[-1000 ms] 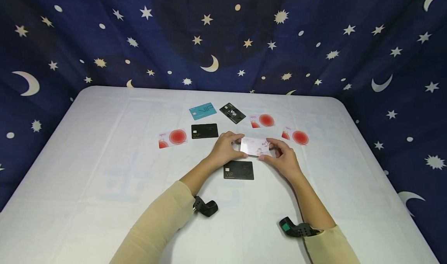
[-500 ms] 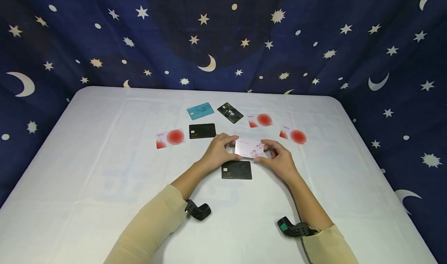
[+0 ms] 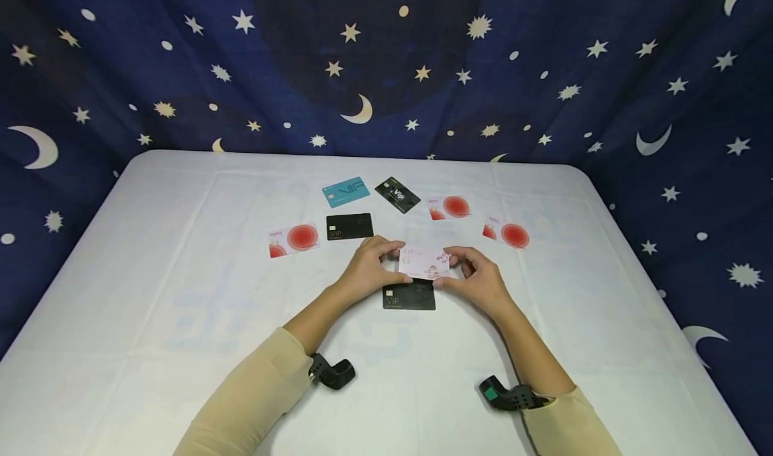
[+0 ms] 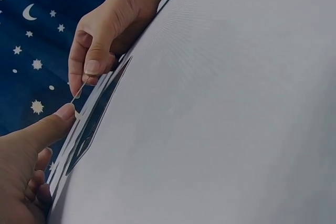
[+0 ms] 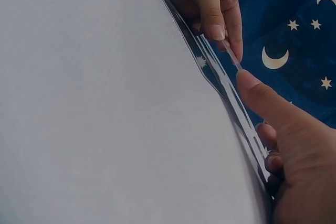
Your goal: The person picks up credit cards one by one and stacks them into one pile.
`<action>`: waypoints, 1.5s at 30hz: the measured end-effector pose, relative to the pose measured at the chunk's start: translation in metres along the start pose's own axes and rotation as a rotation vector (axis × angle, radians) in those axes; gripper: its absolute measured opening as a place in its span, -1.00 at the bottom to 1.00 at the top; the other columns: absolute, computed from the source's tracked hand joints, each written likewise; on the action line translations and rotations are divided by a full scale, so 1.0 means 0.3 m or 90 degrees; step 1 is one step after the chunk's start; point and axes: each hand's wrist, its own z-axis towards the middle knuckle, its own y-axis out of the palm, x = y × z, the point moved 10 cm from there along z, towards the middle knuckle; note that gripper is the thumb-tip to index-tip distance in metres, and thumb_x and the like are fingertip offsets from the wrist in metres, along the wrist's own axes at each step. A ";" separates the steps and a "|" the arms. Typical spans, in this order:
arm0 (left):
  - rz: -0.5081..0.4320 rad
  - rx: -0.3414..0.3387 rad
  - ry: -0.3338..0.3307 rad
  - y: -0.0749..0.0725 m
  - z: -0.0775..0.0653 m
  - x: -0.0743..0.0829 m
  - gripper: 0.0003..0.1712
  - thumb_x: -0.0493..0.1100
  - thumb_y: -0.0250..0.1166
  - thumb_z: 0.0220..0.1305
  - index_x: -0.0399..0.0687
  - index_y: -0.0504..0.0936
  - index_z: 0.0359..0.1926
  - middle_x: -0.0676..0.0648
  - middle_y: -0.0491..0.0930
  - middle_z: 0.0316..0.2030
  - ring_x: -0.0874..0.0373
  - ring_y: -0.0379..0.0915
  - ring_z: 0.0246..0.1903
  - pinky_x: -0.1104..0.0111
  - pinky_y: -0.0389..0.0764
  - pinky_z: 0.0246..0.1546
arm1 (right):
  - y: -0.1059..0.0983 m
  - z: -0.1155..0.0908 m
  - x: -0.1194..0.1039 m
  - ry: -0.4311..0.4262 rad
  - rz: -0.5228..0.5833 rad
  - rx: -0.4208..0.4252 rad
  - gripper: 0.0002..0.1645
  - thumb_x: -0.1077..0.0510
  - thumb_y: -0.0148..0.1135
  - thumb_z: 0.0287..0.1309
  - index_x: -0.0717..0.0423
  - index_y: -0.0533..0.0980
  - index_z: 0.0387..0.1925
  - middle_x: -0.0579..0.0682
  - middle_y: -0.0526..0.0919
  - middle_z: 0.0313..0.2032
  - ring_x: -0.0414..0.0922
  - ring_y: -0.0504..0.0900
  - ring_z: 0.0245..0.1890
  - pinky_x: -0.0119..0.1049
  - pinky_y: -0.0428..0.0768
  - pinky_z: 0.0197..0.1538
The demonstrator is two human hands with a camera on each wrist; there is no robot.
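A pale pink VIP card (image 3: pixel 423 263) is held between both hands, raised off the table in the wrist views. My left hand (image 3: pixel 368 269) pinches its left end between thumb and fingers. At the right end, my right hand (image 3: pixel 480 281) pinches it the same way. Just below lies a black VIP card (image 3: pixel 409 296), its upper edge partly covered by the pink card in the head view. In the left wrist view the pink card (image 4: pixel 80 91) shows edge-on between the thumbs, and in the right wrist view the card (image 5: pixel 232 56) is likewise a thin edge.
Behind the hands lie a teal VIP card (image 3: pixel 346 192), a black-green VIP card (image 3: pixel 398 195) and another black VIP card (image 3: pixel 349 226). Red-circle cards lie at left (image 3: pixel 293 240), back (image 3: pixel 449 208) and right (image 3: pixel 506 233). The white table (image 3: pixel 181 349) meets a starry curtain (image 3: pixel 386 60).
Both hands have carried the pink card left and toward the person, so that it now overlaps the near black card in the head view. The other cards stay put.
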 end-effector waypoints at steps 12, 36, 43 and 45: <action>0.007 -0.002 -0.010 -0.021 -0.050 0.002 -0.25 0.00 0.59 -0.24 -0.10 0.62 0.07 0.02 0.45 -0.33 0.16 0.26 -0.31 0.35 0.31 -0.25 | 0.026 -0.014 -0.020 -0.032 -0.015 -0.027 -0.33 0.17 0.61 -0.37 0.14 0.57 -0.07 0.05 0.53 -0.34 -0.22 0.29 -0.45 -0.52 0.26 -0.41; 0.030 -0.022 0.030 -0.036 -0.136 0.010 -0.29 0.03 0.63 -0.34 -0.10 0.64 -0.07 0.09 0.46 -0.34 0.21 0.24 -0.29 0.36 0.36 -0.21 | 0.077 -0.047 -0.064 -0.099 -0.121 -0.093 -0.31 0.02 0.69 -0.60 0.02 0.59 -0.23 -0.18 0.50 -0.44 -0.21 0.28 -0.43 -0.35 0.19 -0.30; 0.061 -0.035 0.027 -0.039 -0.142 0.009 -0.28 0.04 0.63 -0.36 -0.09 0.65 -0.07 0.07 0.44 -0.31 0.18 0.24 -0.23 0.32 0.37 -0.15 | 0.090 -0.048 -0.084 -0.150 -0.170 -0.101 -0.29 -0.06 0.68 -0.61 -0.01 0.58 -0.24 -0.23 0.49 -0.44 -0.25 0.28 -0.41 -0.38 0.20 -0.27; 0.067 -0.036 0.029 -0.042 -0.143 0.009 -0.29 0.03 0.63 -0.35 -0.10 0.65 -0.07 0.06 0.45 -0.30 0.18 0.25 -0.22 0.32 0.37 -0.15 | 0.091 -0.047 -0.090 -0.167 -0.173 -0.098 -0.29 -0.08 0.68 -0.62 -0.01 0.58 -0.24 -0.22 0.48 -0.44 -0.25 0.27 -0.42 -0.38 0.18 -0.27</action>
